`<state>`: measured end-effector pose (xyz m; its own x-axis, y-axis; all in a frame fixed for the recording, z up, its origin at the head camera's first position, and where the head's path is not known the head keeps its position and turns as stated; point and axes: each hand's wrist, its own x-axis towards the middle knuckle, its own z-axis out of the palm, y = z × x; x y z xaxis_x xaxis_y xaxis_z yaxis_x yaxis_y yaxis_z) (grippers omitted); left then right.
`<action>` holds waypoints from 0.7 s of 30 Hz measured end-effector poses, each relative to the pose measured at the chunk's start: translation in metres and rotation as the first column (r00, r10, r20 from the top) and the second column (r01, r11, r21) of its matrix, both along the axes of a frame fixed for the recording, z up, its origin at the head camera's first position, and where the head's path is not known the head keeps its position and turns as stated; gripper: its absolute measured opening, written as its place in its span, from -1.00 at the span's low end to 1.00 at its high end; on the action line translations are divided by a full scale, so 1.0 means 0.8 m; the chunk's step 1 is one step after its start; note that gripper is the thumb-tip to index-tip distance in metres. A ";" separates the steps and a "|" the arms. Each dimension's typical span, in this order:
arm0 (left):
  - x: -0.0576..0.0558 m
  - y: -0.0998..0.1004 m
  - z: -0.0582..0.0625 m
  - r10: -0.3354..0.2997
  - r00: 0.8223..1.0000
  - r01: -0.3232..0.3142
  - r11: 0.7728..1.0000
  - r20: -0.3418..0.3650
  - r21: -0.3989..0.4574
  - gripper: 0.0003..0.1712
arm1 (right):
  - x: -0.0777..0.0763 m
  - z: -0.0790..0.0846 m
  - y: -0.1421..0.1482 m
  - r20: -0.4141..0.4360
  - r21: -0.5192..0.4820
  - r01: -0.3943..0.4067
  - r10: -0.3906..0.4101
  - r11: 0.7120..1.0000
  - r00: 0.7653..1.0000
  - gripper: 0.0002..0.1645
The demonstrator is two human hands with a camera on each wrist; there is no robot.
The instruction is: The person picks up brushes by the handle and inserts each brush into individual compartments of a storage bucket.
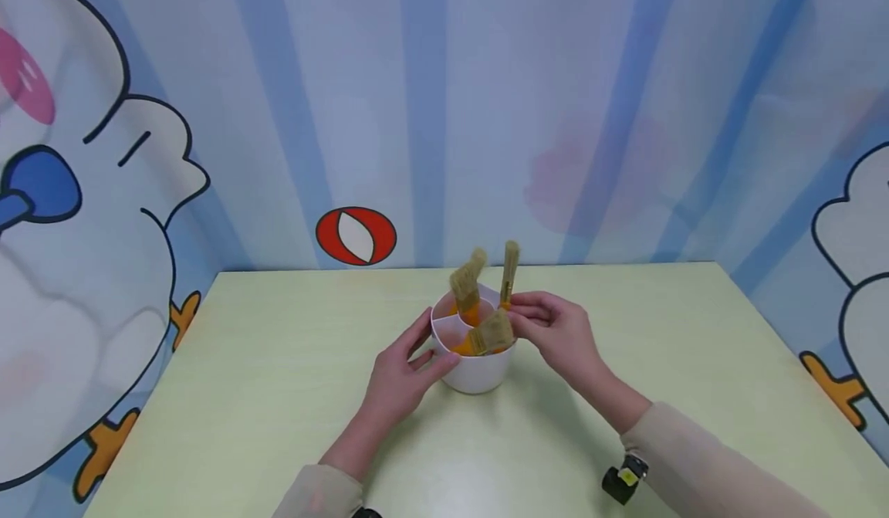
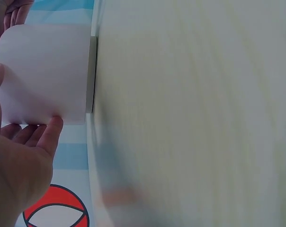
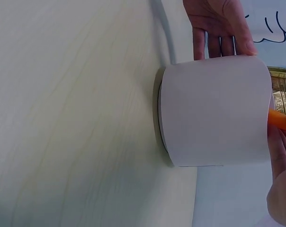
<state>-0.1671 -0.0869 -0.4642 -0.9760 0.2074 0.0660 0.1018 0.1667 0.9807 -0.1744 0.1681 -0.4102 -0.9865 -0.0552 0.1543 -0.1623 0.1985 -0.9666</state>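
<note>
A white round pot [image 1: 476, 379] with inner dividers stands on the table, holding paintbrushes with orange handles and pale bristles. One brush [image 1: 466, 279] rises from the middle section, while another brush [image 1: 491, 333] leans over the near right rim. My left hand [image 1: 403, 375] grips the pot's left side, thumb on the near wall and fingers along the far wall. At the right rim, my right hand [image 1: 559, 336] pinches a narrow upright brush [image 1: 510, 267] by its handle, bristles up. That orange handle [image 3: 279, 119] shows between thumb and fingers in the right wrist view.
The pale yellow table [image 1: 278, 348] reaches back to a blue striped backdrop [image 1: 479, 116] printed with cartoon figures. A small black device with a yellow-green patch [image 1: 628, 477] is strapped at the right sleeve's cuff.
</note>
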 end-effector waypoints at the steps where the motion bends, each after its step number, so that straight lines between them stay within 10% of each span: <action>1: 0.000 -0.001 0.000 0.002 1.000 -0.002 1.000 -0.001 0.002 -0.05 | -0.002 0.001 -0.001 0.002 0.007 0.000 0.000 1.000 1.000 -0.63; 21: -0.004 -0.016 -0.002 0.045 0.999 -0.045 0.999 0.005 -0.032 -0.01 | -0.030 0.015 -0.010 -0.041 0.253 -0.081 0.095 0.964 0.995 -0.74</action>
<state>-0.1705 -0.0995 -0.4659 -0.9847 0.1655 0.0546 0.0880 0.2018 0.9755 -0.1985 0.1600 -0.3981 -0.9669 -0.1847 0.1758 -0.2390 0.4158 -0.8775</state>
